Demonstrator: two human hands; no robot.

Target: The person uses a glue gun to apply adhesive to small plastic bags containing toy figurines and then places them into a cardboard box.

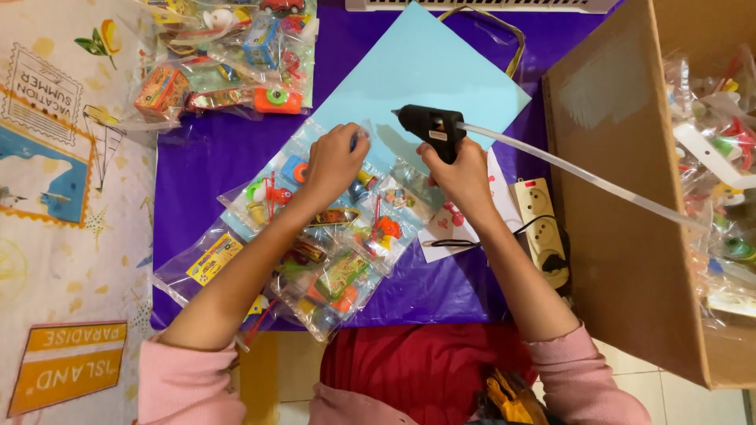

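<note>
My right hand [461, 175] grips a black hot glue gun [429, 126] with its nozzle pointing left and a long clear glue stick [583, 177] trailing out to the right. My left hand [335, 161] presses down on a clear plastic packet of small colourful toys [276, 193], fingers pinched at its top edge near the gun's nozzle. The packet lies partly on a light blue sheet of paper [425, 67]. Several more toy packets [331, 275] overlap below it on the purple cloth [205, 153].
A large cardboard box [622, 197] holding bagged toys stands at the right. A beige power strip [543, 228] with a black plug lies beside it. Another pile of bagged toys [228, 55] sits at the top left. A printed cloth [55, 197] covers the left side.
</note>
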